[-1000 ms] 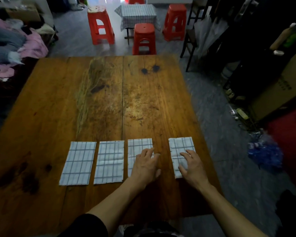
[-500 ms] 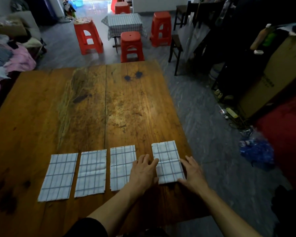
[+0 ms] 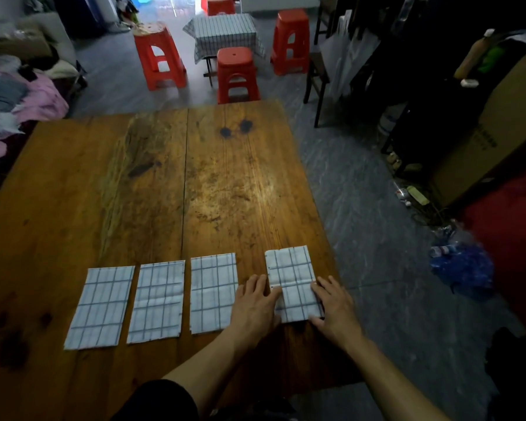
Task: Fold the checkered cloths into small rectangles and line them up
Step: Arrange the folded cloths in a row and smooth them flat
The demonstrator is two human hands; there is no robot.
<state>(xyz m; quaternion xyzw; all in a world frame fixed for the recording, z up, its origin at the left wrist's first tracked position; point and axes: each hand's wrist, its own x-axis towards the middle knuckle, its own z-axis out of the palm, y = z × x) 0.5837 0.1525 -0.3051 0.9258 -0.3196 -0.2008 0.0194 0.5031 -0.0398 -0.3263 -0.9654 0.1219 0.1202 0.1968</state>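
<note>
Hands [image 3: 295, 308] flank fourth cloth [image 3: 292, 281] — flat, checkered rectangle.

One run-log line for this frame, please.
stage: aligning | four folded cloths in row | left hand, right hand flank fourth cloth | table

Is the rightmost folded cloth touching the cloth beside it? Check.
No: bare wood and the left hand separate the rightmost cloth from the third cloth.
</note>
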